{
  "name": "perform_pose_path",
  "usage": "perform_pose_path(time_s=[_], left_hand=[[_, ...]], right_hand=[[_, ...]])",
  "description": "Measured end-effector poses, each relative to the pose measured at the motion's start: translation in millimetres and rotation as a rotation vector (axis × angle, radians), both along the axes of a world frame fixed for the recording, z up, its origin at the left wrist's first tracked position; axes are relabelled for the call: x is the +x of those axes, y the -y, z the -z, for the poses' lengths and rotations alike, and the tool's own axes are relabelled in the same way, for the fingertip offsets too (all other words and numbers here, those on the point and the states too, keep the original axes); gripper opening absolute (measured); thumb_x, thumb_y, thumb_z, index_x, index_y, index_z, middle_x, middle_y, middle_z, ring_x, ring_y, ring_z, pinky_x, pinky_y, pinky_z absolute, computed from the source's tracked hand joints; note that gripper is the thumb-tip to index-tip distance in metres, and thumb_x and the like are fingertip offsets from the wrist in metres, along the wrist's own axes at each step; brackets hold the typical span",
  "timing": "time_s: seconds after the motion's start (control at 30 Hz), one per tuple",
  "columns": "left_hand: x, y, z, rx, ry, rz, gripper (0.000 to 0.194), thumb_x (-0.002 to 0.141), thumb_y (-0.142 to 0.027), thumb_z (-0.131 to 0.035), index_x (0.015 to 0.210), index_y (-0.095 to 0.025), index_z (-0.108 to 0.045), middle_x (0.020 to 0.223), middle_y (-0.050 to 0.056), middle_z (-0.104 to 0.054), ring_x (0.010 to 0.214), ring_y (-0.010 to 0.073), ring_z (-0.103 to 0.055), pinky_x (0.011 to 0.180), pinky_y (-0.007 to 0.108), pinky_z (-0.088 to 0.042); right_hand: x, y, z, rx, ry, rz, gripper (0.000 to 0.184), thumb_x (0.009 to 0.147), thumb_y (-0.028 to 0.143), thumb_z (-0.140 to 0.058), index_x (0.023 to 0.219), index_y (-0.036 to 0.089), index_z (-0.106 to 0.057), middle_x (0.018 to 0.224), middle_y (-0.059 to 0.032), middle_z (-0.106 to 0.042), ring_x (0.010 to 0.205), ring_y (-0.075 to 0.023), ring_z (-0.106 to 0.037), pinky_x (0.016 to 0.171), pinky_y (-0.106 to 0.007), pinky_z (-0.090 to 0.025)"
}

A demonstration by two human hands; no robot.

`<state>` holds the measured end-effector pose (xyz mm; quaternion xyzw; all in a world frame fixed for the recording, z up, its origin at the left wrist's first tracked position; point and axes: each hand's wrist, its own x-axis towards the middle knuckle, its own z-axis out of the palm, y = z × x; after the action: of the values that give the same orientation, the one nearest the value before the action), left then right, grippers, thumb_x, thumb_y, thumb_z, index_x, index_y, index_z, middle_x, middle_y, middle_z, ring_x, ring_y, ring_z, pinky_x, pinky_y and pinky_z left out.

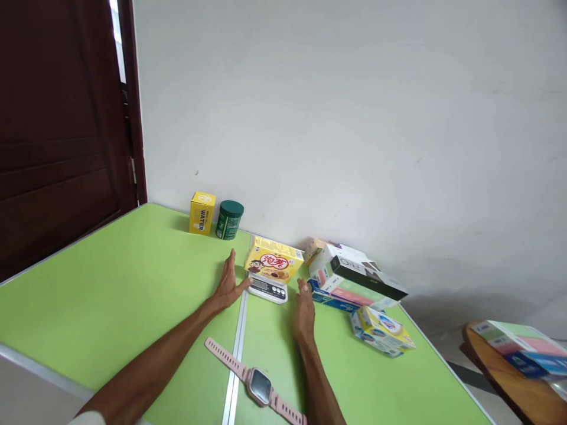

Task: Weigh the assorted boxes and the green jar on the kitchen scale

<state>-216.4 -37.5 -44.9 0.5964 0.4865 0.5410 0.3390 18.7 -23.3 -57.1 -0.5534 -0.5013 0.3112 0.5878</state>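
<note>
Your left hand (228, 288) and right hand (304, 313) stand open, one either side of the yellow box (274, 261).
Both are empty, your left with its thumb spread wide, your right loosely open; the box rests on the white scale (269, 290), between and slightly beyond your hands; your left thumb tip overlaps the scale's corner, contact unclear; nearer you lies the pink watch (260, 386); farther off stand the yellow carton (202, 213) and green tub (229, 221), leftward; stacked boxes (349, 274) sit rightward.
</note>
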Motion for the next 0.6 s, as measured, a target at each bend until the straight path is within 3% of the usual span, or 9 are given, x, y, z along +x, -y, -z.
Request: perform_pose_path(time_s=[0.1,0.33,0.5,0.6], left_hand=[[5,2,-2.5,0.032,-0.090,0.045,0.110,0.088,-0.053,-0.068,0.166,-0.020,0.002,0.175,0.020,-0.007,0.162,0.0360,-0.004,0.130,0.059,-0.006],[13,3,-9.6,0.096,-0.146,0.101,0.105,0.088,-0.057,-0.066,0.166,-0.016,-0.008,0.172,0.021,-0.017,0.161,0.0366,-0.015,0.130,0.057,-0.014],[33,21,-21.8,0.260,-0.205,0.157,0.103,0.091,-0.052,-0.065,0.167,-0.020,-0.002,0.173,0.019,-0.014,0.161,0.0357,-0.014,0.130,0.059,-0.016],[54,40,-24.1,0.230,-0.261,0.261,0.109,0.091,-0.053,-0.067,0.167,-0.021,0.004,0.175,0.017,-0.006,0.162,0.0369,-0.008,0.131,0.060,-0.016]], right_hand=[[-9,3,-7.3,-0.001,0.045,-0.061,0.085,0.096,0.074,-0.040,0.155,0.014,-0.047,0.167,-0.0133,-0.037,0.158,-0.0281,-0.028,0.129,-0.048,-0.019],[-22,9,-25.7,-0.001,0.029,-0.135,0.088,0.092,0.077,-0.047,0.156,0.017,-0.047,0.164,-0.0124,-0.042,0.154,-0.0294,-0.034,0.128,-0.049,-0.023],[-4,34,-44.0,0.015,0.034,-0.007,0.087,0.092,0.075,-0.047,0.158,0.018,-0.043,0.166,-0.0113,-0.039,0.155,-0.0290,-0.032,0.128,-0.048,-0.021],[25,55,-43.8,-0.024,0.043,0.120,0.090,0.090,0.076,-0.049,0.159,0.018,-0.042,0.166,-0.0106,-0.040,0.154,-0.0328,-0.034,0.127,-0.050,-0.024]])
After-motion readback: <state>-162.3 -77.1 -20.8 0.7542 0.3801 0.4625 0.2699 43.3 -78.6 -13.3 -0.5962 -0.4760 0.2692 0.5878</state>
